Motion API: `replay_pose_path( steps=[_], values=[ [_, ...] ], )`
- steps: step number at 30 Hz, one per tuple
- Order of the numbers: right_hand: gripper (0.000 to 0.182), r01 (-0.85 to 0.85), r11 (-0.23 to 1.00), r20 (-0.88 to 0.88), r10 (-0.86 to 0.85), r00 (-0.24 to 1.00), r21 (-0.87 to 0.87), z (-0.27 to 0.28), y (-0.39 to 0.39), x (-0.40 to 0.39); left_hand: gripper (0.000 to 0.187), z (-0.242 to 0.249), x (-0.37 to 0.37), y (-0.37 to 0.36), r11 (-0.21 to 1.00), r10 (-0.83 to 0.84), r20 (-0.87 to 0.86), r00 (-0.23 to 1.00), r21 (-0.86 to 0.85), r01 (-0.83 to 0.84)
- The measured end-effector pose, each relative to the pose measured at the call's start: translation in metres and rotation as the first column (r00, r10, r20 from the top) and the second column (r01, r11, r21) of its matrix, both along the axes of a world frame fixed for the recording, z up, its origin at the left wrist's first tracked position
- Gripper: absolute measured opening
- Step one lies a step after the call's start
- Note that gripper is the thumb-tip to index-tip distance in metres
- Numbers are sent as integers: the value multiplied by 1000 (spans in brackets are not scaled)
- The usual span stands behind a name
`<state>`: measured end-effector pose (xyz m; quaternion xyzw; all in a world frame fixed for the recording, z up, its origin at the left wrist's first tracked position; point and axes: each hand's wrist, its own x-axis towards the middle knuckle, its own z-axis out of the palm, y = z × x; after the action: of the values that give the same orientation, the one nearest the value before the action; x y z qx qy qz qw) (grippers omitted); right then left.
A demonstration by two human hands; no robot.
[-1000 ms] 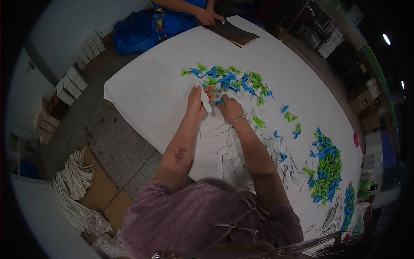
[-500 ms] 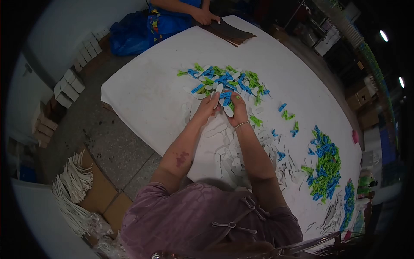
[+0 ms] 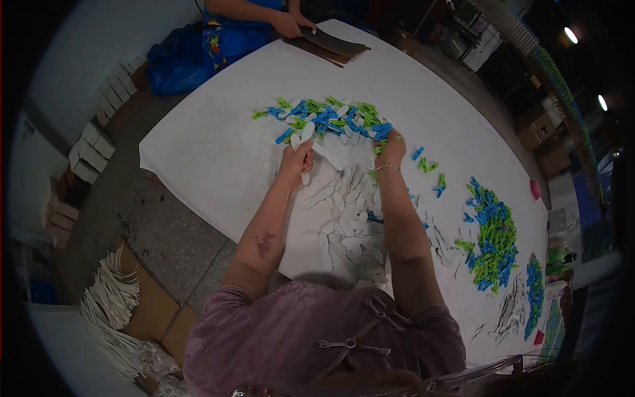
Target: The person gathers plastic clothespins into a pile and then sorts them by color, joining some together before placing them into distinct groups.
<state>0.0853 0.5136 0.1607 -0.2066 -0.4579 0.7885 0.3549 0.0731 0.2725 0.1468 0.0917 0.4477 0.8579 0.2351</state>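
My left hand (image 3: 297, 161) is closed round flat white strips with rounded ends (image 3: 307, 132), which stick out above and below the fist. To its right, my right hand (image 3: 390, 147) grips blue and green plastic clothespins (image 3: 382, 129) at the right end of a heap. That heap (image 3: 331, 116) mixes blue and green clothespins with white rounded pieces. Between my forearms lie many loose white strips (image 3: 350, 241), with a blue clothespin among them. Fingertips of both hands are partly hidden.
A white-covered table (image 3: 211, 132) spreads under everything. More clothespins form a large pile (image 3: 493, 238) and a smaller one (image 3: 534, 298) at right. Across the table a person's hands (image 3: 291, 25) hold dark brown sheets (image 3: 327, 46). White strip bundles (image 3: 112, 298) lie on cardboard at left.
My hands have moved apart: the left goes left with white strips, the right goes right with clothespins. The whole view has shifted slightly.
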Motion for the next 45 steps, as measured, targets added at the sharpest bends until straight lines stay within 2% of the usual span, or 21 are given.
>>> replay_pose_path(
  steps=[2,4,7,9,13,15,16,17,18,19,21,27,28,30,34,37,39,40,42,43,45],
  values=[
    [20,169,894,202,-271,941,415,13,43,21,23,-1,-5,-6,997,36,9,999,62,-36],
    [25,198,614,223,-540,812,765,20,88,40,22,2,-4,-5,999,49,-11,999,0,-49],
    [27,158,535,239,-597,766,830,28,130,70,20,22,5,-4,998,50,-11,999,-46,-50],
    [24,-222,279,353,-809,470,934,41,133,86,19,26,4,-9,998,46,7,999,-32,-46],
    [21,-284,113,258,-796,547,952,41,104,75,12,7,-19,-37,974,139,25,990,174,-142],
    [20,-236,-32,191,-489,851,971,25,89,53,12,-7,-34,-54,963,232,-73,970,157,-218],
    [22,-268,8,254,-352,901,963,24,68,44,12,-7,-35,-52,962,238,-73,969,156,-224],
    [25,-305,42,307,-206,929,951,25,40,34,15,-4,-35,-46,886,456,-166,874,-5,-463],
    [29,-308,-73,296,-142,945,949,23,17,26,19,-4,-35,-44,724,623,-291,726,-136,-676],
    [33,-300,-188,290,-76,954,935,22,-5,19,19,-5,-36,-48,720,627,-291,722,-136,-680],
    [41,-286,-366,306,-5,952,885,34,-52,8,36,-11,-36,-55,499,488,-558,671,-453,-739],
    [44,-294,-641,214,-202,956,709,16,-99,-48,59,-27,-42,-45,122,391,-830,397,-381,-917],
    [44,-289,-644,210,-199,957,709,14,-98,-56,59,-27,-43,-44,120,394,-831,393,-377,-918],
    [49,-629,-497,512,-368,776,597,8,-95,-68,58,-27,-43,-41,51,298,-877,377,-380,-924],
    [45,-529,-481,466,-254,847,700,-5,-74,-68,53,-26,-42,-37,136,355,-851,387,-363,-922],
    [35,-462,-298,462,-74,884,835,-3,-54,-59,44,-16,-39,-36,230,413,-844,342,-267,-936],
    [33,-432,6,432,31,901,902,-2,-45,-48,37,-7,-32,-32,425,496,-745,446,-240,-873],
    [33,-433,4,433,27,901,901,8,-49,-37,37,-5,-29,-29,427,497,-744,447,-239,-872],
    [28,-720,524,628,385,676,454,26,-56,-13,31,-3,-23,-22,624,421,-699,579,-241,-744],
    [28,-720,526,628,385,676,452,20,-58,-5,31,-6,-22,-16,624,419,-698,580,-243,-743],
    [21,-766,638,146,753,641,75,5,-67,10,34,-16,-21,-2,781,427,-649,630,-86,-618]
  ],
)
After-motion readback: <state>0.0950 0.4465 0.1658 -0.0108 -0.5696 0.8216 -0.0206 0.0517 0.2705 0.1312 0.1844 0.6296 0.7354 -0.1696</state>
